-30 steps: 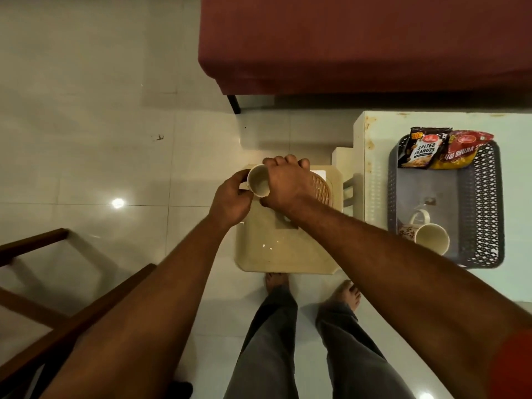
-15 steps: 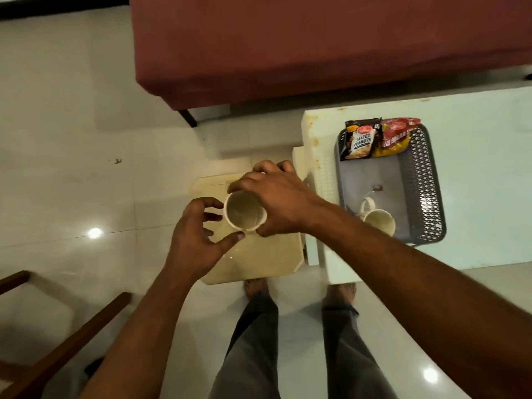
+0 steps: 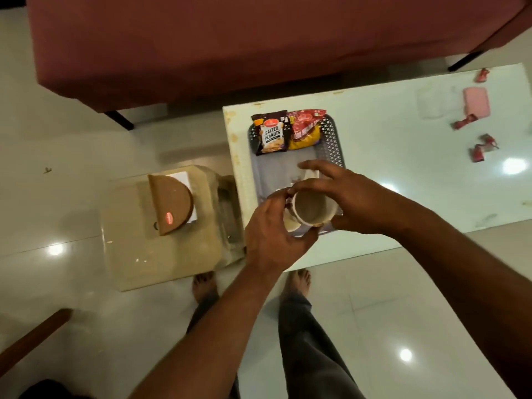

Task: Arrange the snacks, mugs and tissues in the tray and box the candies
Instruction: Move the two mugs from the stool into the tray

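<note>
A cream mug [image 3: 312, 208] hangs over the near end of the grey perforated tray [image 3: 335, 145]. My right hand [image 3: 345, 194] grips its far side and my left hand [image 3: 273, 234] touches its near side. A second mug [image 3: 290, 223] sits in the tray just beneath, mostly hidden. A salted peanuts packet [image 3: 271, 133] and a red-and-yellow snack packet [image 3: 306, 128] lie at the tray's far end. Red wrapped candies [image 3: 479, 149] and a pink box [image 3: 476, 106] lie at the table's right. White tissues under a brown half-round holder [image 3: 172, 201] rest on the stool.
The tray stands on a white low table [image 3: 403, 180]. A beige stool [image 3: 161, 249] is just left of it. A maroon sofa [image 3: 259, 38] fills the back. A wooden chair arm [image 3: 31, 338] shows at lower left. My bare feet stand on the tiled floor below.
Both hands carried the mug rightward from over the stool to above the tray's near end. The view swung right, bringing the candies and pink box into sight.
</note>
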